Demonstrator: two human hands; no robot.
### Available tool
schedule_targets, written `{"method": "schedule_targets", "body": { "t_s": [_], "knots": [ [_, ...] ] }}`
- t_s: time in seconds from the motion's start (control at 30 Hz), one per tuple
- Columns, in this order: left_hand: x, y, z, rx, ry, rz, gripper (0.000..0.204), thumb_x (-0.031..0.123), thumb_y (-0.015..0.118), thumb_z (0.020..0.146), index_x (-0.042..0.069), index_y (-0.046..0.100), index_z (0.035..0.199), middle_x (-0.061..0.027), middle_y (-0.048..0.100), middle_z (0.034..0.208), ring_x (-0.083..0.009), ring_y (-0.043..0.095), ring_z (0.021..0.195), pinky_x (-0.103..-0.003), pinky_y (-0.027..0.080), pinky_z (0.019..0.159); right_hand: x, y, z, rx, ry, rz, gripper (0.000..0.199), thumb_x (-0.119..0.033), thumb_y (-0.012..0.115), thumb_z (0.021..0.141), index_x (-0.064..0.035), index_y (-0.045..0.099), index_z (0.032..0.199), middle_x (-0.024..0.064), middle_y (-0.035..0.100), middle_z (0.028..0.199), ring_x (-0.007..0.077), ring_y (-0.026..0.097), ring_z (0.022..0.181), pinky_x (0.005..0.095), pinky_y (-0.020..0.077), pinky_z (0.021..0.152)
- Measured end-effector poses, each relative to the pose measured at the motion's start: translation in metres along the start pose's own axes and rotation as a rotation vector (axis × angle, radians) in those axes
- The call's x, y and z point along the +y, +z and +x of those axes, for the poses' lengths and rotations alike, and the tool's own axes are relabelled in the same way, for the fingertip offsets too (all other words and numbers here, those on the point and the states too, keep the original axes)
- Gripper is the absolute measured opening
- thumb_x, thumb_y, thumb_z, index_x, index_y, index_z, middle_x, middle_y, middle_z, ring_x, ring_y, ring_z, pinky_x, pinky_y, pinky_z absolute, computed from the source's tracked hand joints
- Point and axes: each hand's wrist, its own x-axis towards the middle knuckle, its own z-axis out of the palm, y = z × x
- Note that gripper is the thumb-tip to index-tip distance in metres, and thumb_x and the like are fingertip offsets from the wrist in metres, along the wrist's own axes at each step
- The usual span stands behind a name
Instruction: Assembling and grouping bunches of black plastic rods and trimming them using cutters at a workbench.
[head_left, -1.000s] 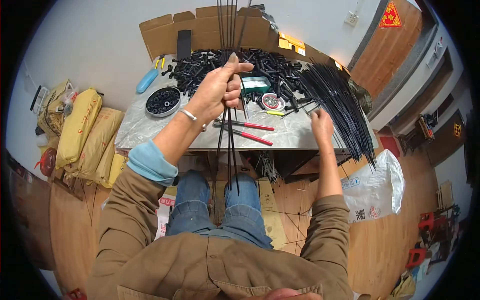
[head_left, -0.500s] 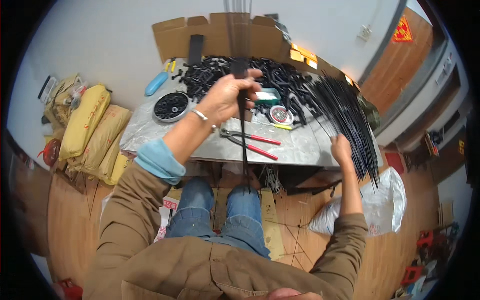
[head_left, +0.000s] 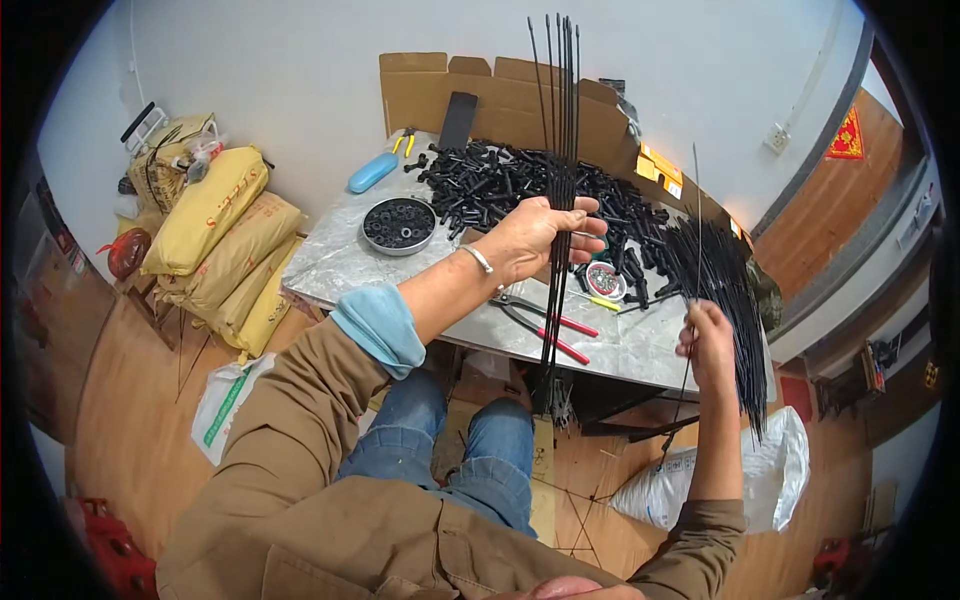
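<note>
My left hand (head_left: 550,235) is closed around a bundle of thin black rods (head_left: 563,175), held upright above the table, with its index and other fingertips partly loose. The rods have small thickened tips and fan slightly apart at the top. At the table's right front edge my right hand (head_left: 707,340) pinches a single black rod (head_left: 697,225), nearly upright. Beside that hand lies a large pile of similar black rods (head_left: 712,275), overhanging the front edge. Behind the left hand spreads a heap of short black fittings (head_left: 490,185). Red-handled pincers (head_left: 568,345) lie beneath the bundle, partly hidden by it.
On the grey table (head_left: 335,245) stand a round tin of black rings (head_left: 398,226), a blue case (head_left: 372,172) and a small bowl (head_left: 606,282). Cardboard (head_left: 420,85) walls the back. Yellow sacks (head_left: 205,210) are stacked at left; a white bag (head_left: 775,480) sits on the floor at right.
My right hand has lifted a single rod upright beside the pile. The left hand's bundle has shifted right in view and is steadier; the whole view has swung left.
</note>
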Motion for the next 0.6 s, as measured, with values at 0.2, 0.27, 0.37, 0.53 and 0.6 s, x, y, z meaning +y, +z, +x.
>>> {"method": "schedule_targets", "body": {
  "t_s": [0.2,0.27,0.37,0.53,0.6],
  "knots": [
    [-0.001,0.011,-0.010,-0.047,0.003,0.047,0.024,0.016,0.050,0.096,-0.004,0.056,0.107,-0.0138,0.064,0.094,-0.0220,0.067,0.079,-0.032,0.058,0.065,-0.046,0.075,-0.013,-0.155,-0.242,-0.192,0.018,-0.019,0.062,0.089,-0.0019,0.060,0.093,-0.0020,0.048,0.063,0.0064,0.048,0.049,0.0233,0.0405,0.040],
    [0.000,0.010,-0.014,-0.042,-0.008,0.062,0.025,0.020,0.051,0.096,-0.004,0.058,0.103,-0.0125,0.065,0.090,-0.0205,0.066,0.078,-0.031,0.058,0.063,-0.049,0.113,-0.024,-0.190,-0.301,-0.306,0.018,-0.018,0.062,0.088,0.0004,0.061,0.092,-0.0005,0.052,0.063,0.0071,0.051,0.051,0.0239,0.0421,0.043],
    [-0.001,0.013,-0.016,-0.018,-0.008,0.170,0.024,0.022,0.057,0.094,-0.002,0.063,0.093,-0.0081,0.065,0.082,-0.0160,0.064,0.067,-0.028,0.056,0.058,-0.024,0.141,-0.018,-0.092,-0.788,-0.521,0.017,-0.014,0.064,0.087,0.0027,0.062,0.087,0.0024,0.058,0.063,0.0082,0.056,0.056,0.0237,0.0460,0.052],
    [0.024,-0.009,-0.017,0.039,0.082,0.044,0.023,0.010,0.049,0.095,-0.004,0.055,0.112,-0.0169,0.065,0.099,-0.0280,0.068,0.086,-0.037,0.059,0.074,-0.018,0.154,-0.034,-0.258,-0.485,-0.392,0.025,-0.023,0.060,0.091,-0.0008,0.067,0.082,-0.0002,0.057,0.063,0.0030,0.048,0.050,0.0192,0.0379,0.043],
    [0.031,-0.012,-0.019,-0.019,0.079,0.028,0.034,0.005,0.046,0.094,-0.001,0.043,0.127,-0.0196,0.063,0.105,-0.0295,0.067,0.087,-0.040,0.059,0.074,0.021,0.140,-0.006,-0.162,-0.584,-0.689,0.023,-0.024,0.063,0.087,-0.0014,0.068,0.085,0.0069,0.062,0.065,0.0203,0.059,0.056,0.0300,0.0466,0.053]
  ]
}}
